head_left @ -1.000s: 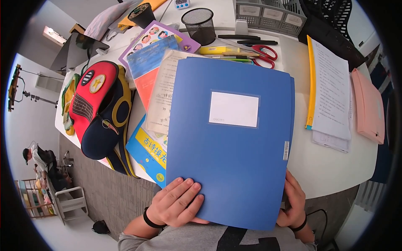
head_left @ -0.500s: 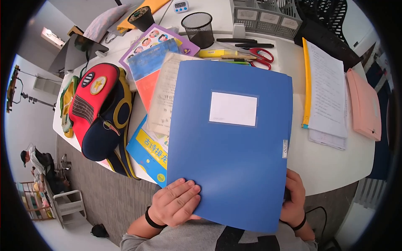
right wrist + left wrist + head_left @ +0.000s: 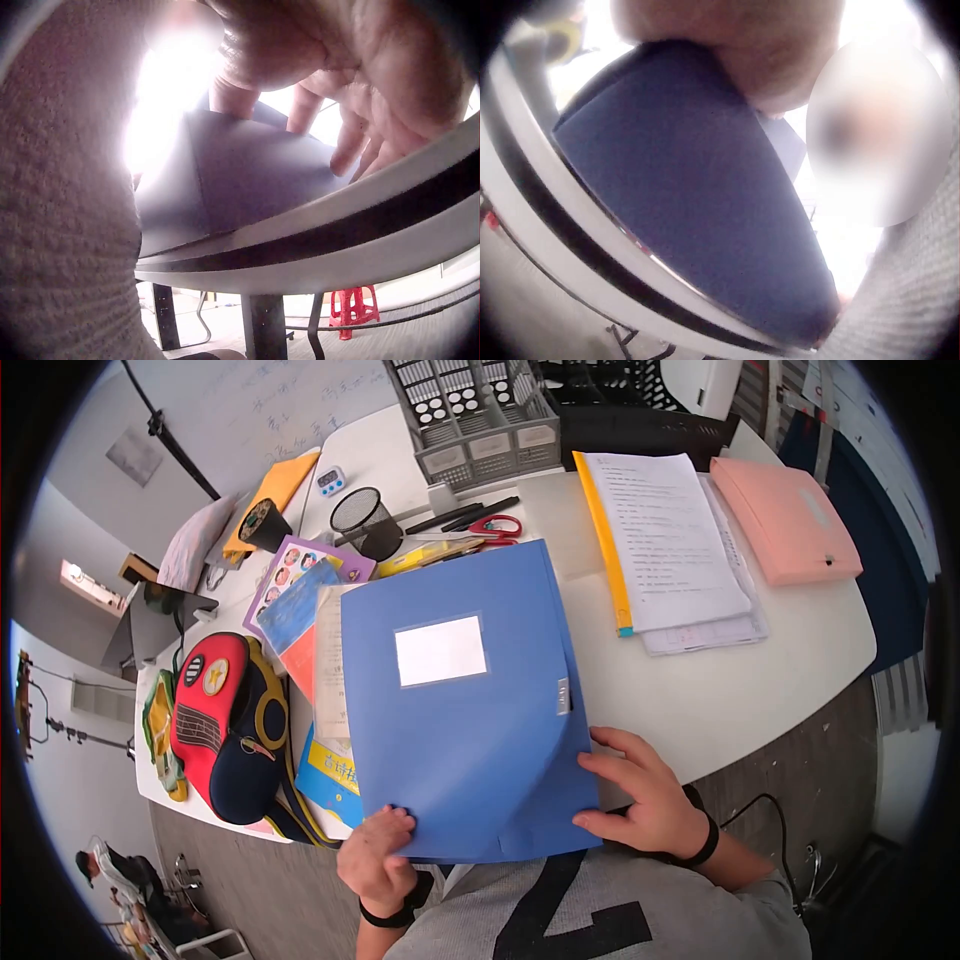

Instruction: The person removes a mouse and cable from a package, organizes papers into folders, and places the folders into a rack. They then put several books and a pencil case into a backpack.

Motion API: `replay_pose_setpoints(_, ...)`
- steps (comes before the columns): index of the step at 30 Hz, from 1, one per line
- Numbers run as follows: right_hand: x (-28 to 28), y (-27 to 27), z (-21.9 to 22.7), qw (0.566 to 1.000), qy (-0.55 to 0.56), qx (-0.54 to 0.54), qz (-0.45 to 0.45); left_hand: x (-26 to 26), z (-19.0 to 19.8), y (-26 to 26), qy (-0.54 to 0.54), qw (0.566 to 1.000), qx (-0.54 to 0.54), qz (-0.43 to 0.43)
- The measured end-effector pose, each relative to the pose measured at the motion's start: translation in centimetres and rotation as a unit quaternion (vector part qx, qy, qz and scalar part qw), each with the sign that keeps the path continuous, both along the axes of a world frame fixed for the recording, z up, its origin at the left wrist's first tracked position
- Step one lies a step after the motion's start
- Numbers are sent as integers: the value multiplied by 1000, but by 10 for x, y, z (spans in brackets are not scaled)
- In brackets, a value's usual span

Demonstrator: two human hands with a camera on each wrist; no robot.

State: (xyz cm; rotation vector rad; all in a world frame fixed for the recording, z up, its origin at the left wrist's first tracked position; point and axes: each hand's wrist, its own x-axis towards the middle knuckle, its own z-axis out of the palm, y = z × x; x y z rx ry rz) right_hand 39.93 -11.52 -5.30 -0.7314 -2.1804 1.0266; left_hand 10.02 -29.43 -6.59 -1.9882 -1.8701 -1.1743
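Note:
A blue folder [image 3: 450,700] with a white label lies on the white table [image 3: 740,690], its near edge hanging over the table's front. My left hand [image 3: 375,860] grips the folder's near left corner, thumb on top; the left wrist view shows the folder [image 3: 697,202] under that hand. My right hand [image 3: 640,800] sits at the folder's near right edge with its fingers spread, fingertips [image 3: 341,161] touching the cover [image 3: 247,172]. The cover bows upward near that hand.
A red and navy backpack [image 3: 225,725] and several books [image 3: 335,775] lie left of the folder. A yellow-edged paper stack [image 3: 665,540] and a pink case [image 3: 785,520] lie to the right. A mesh cup [image 3: 365,525], scissors [image 3: 495,525] and a grey file tray [image 3: 475,415] stand behind.
The folder has come down onto the table, farther from me. My left hand went from lying flat on the cover to gripping its corner. My right hand left the edge and spread its fingers.

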Motion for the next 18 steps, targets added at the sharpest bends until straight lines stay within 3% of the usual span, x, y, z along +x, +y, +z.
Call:
replay_pose_setpoints(1,2,0,-3,1000,2,-1,-4,-16,-33,-26,85,982,26,169)
replay_pose_setpoints(2,3,0,-6,1000,-11,-11,-16,-25,-50,-41,168,927,52,332)
replay_pose_setpoints(4,3,-4,-9,999,-18,-20,-32,-31,-8,2,-104,945,163,262)
replay_pose_setpoints(5,4,-4,-9,1000,-13,-2,-27,-31,-2,7,-429,854,254,147)
replay_pose_setpoints(9,3,-4,-10,1000,8,-11,-18,-27,-5,13,-455,836,258,164)
replay_pose_setpoints(12,2,-2,-14,999,25,-27,-16,-34,-10,-5,-506,834,196,100)
replay_pose_setpoints(15,10,3,-3,1000,-11,-17,-17,-34,-18,-11,-546,797,206,157)
replay_pose_setpoints(18,19,15,23,997,-71,4,0,-30,-14,-15,-561,792,166,177)
